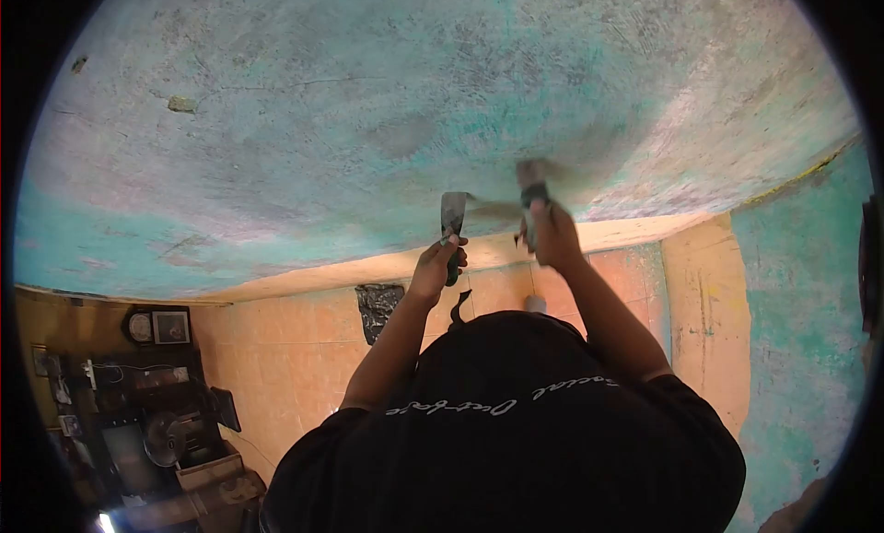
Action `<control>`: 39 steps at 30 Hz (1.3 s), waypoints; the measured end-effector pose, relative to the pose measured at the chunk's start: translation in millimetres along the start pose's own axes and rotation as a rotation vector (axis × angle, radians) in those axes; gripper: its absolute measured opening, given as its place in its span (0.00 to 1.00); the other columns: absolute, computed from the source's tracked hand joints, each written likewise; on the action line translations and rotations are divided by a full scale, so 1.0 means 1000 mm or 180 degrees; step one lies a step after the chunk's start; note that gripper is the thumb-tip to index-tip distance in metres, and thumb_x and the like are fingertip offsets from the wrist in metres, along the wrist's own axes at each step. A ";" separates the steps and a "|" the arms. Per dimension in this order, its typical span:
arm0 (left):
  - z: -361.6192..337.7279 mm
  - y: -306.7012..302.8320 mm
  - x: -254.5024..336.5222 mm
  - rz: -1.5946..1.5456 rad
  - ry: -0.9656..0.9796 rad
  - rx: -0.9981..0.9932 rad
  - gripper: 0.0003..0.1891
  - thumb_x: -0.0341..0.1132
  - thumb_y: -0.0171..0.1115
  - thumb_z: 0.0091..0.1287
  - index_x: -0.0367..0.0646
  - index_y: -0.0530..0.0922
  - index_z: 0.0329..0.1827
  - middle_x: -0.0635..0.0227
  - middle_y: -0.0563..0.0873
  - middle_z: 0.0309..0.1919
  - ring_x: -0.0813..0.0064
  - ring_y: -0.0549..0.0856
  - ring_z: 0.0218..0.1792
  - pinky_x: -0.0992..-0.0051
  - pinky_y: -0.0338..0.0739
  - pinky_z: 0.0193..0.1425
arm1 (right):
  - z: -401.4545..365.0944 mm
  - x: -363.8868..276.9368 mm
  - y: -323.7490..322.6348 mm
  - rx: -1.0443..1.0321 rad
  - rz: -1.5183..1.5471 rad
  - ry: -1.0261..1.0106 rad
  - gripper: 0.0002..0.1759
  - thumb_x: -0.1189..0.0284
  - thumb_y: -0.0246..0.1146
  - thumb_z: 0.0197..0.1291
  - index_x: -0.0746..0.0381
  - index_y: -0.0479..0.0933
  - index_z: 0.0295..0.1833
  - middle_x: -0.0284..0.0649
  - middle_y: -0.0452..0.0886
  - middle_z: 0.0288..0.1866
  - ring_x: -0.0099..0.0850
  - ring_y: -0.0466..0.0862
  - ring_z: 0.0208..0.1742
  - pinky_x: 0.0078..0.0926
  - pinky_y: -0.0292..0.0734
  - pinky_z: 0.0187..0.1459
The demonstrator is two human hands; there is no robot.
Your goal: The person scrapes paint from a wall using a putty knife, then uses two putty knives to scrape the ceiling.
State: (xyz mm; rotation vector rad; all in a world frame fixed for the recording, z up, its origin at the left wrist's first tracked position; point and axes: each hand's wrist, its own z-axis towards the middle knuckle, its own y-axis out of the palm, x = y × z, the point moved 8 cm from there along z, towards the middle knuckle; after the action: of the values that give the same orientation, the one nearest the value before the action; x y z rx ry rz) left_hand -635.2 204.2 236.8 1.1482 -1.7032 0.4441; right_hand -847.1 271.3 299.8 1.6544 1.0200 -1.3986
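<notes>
A worn turquoise wall [350,118] with grey and whitish patches fills the upper part of the head view. My left hand [436,266] is closed around the handle of a putty knife [453,207], its broad blade pointing up at the wall. To the right, my right hand [555,234] grips a second putty knife [531,175], smeared by motion. Its blade is close to the wall; whether it touches cannot be made out. Both blades look grey and coated.
Tan tiles [285,349] cover the floor, with a crumpled black plastic sheet [379,312] on them. At lower left stand a fan [166,438], picture frames [171,327] and dark furniture. Another turquoise wall [810,349] rises at right.
</notes>
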 end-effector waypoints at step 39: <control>-0.026 -0.070 -0.003 -0.0194 -0.0021 -0.0200 0.18 0.47 0.53 0.71 0.38 0.78 0.47 0.72 0.79 0.27 0.80 0.78 0.31 0.78 0.72 0.40 | -0.007 0.034 0.049 0.0729 -0.0012 0.0325 0.27 0.46 0.52 0.66 0.62 0.71 0.34 0.35 0.73 0.20 0.23 0.73 0.16 0.21 0.67 0.16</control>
State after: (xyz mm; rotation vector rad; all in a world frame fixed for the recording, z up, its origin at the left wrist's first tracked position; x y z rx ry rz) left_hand -561.8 190.2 230.5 1.1538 -1.6718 0.3470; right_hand -796.5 261.2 268.6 1.9075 0.9478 -1.4917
